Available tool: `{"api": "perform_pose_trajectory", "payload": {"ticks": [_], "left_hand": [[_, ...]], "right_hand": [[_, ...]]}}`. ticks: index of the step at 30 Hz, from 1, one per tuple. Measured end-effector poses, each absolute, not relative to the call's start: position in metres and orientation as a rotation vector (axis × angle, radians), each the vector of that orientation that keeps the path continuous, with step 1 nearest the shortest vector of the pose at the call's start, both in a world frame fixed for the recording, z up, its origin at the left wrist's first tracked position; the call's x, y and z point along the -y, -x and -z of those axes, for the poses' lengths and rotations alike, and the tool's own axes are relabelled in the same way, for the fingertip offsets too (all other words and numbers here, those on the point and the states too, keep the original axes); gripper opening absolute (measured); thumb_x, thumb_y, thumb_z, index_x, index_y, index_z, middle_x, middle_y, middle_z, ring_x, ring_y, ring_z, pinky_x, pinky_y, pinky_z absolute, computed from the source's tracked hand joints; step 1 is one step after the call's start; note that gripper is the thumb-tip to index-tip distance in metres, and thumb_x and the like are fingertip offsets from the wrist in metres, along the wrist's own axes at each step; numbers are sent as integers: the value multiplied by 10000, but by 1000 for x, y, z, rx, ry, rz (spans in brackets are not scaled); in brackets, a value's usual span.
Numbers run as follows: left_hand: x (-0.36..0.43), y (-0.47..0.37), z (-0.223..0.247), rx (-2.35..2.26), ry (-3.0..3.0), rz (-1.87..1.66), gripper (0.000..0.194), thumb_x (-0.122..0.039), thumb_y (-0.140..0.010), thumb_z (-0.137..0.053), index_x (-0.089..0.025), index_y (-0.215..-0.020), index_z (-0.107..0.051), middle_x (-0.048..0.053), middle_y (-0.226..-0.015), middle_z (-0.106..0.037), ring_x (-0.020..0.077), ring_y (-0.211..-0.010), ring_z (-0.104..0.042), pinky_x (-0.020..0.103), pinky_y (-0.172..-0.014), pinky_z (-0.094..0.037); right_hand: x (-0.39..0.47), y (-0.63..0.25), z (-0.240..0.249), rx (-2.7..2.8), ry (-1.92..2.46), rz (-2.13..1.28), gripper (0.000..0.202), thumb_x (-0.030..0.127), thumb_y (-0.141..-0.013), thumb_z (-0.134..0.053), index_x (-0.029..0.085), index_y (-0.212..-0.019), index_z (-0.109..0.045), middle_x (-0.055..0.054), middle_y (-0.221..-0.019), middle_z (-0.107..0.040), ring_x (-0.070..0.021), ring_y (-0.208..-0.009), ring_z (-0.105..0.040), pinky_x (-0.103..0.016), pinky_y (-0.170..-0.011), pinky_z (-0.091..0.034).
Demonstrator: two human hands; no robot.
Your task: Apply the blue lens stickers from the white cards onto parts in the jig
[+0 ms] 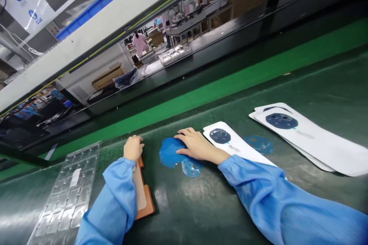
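Observation:
My left hand [133, 147] is curled over the far end of an orange-brown fixture [149, 201]. A beige panel [140, 187] lies in that fixture, partly covered by my blue sleeve. To the right, my right hand [197, 145] reaches over a blue round-lobed film piece [169, 153], its fingers apart and the tips on or just above the film. A clearer film piece [192, 168] with small circles lies below that hand. Beside my right wrist is a white phone-back-shaped sheet [240, 145] with a dark round camera patch; my forearm hides its near end.
More white sheets [313, 141] are stacked at the right on the green belt [195, 214]. Another thin film piece [260, 144] lies between the sheets. A clear plastic blister tray [67, 191] is at the left. Beyond the belt, a dark ledge and a white beam cross the view.

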State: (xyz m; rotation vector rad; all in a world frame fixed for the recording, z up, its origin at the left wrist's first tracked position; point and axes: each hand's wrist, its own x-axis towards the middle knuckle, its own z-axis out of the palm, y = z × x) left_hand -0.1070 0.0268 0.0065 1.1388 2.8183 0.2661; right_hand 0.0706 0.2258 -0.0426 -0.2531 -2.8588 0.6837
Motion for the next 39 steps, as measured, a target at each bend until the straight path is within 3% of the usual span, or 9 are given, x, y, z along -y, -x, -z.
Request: {"api": "perform_pose_trajectory", "payload": {"ticks": [5,11,15,20,27,30,34,39], "left_hand": [[-24,147,-4,-2690,-1011,-216,116,-127,-689,-766,-193,-772,-719,27,-782,-734,192,-768,-687,282,-766,-516],[-35,154,2,-2657,-989,-343,95,-138,-729,-717,-177,-647,-690,2,-637,-678,162,-676,-636,268,-724,-492],[-50,176,-6,-2663,-914,-539,96,-156,-836,-629,-136,-754,-675,3,-657,-665,122,-609,-617,242,-647,-508],[-71,212,-10,-2758,-775,-720,135,-219,-919,-604,-109,-850,-640,-3,-723,-670,102,-610,-625,260,-653,-545],[-69,230,-16,-2924,-725,-742,86,-192,-847,-694,-108,-866,-687,21,-789,-708,146,-758,-678,348,-813,-564],[-67,231,-18,-2985,-729,-774,146,-130,-816,-695,-108,-960,-709,68,-998,-736,175,-891,-689,374,-898,-543],[-62,234,-25,-2992,-769,-842,220,-98,-841,-633,-102,-1050,-702,110,-1253,-669,172,-957,-689,336,-902,-543],[-53,223,-42,-3018,-761,-796,226,-280,-907,-620,-110,-1048,-670,69,-988,-723,185,-896,-679,393,-886,-535]], "right_hand": [[-220,-72,57,2799,148,-675,467,365,-858,-706,174,-1279,-639,-143,-1380,-541,-354,-1289,-442,-536,-1031,-437],[-222,-71,63,2742,112,-665,449,366,-872,-687,165,-1271,-645,-132,-1387,-542,-343,-1311,-432,-513,-1092,-393],[-221,-71,64,2732,98,-642,440,370,-881,-678,168,-1271,-645,-137,-1385,-545,-345,-1316,-438,-531,-1111,-370],[-219,-72,64,2761,108,-622,433,360,-904,-657,144,-1279,-636,-145,-1403,-532,-347,-1343,-418,-533,-1138,-337],[-218,-72,65,2731,98,-664,415,336,-895,-670,144,-1262,-650,-161,-1403,-532,-359,-1351,-415,-564,-1136,-328],[-218,-73,65,2722,98,-675,405,325,-888,-677,153,-1255,-655,-160,-1397,-537,-357,-1352,-415,-565,-1135,-329],[-217,-73,63,2722,104,-669,400,319,-889,-678,155,-1254,-655,-158,-1398,-537,-355,-1352,-420,-566,-1136,-330],[-217,-76,61,2755,98,-644,407,336,-914,-646,145,-1273,-639,-152,-1420,-518,-351,-1361,-406,-556,-1143,-326]]}}
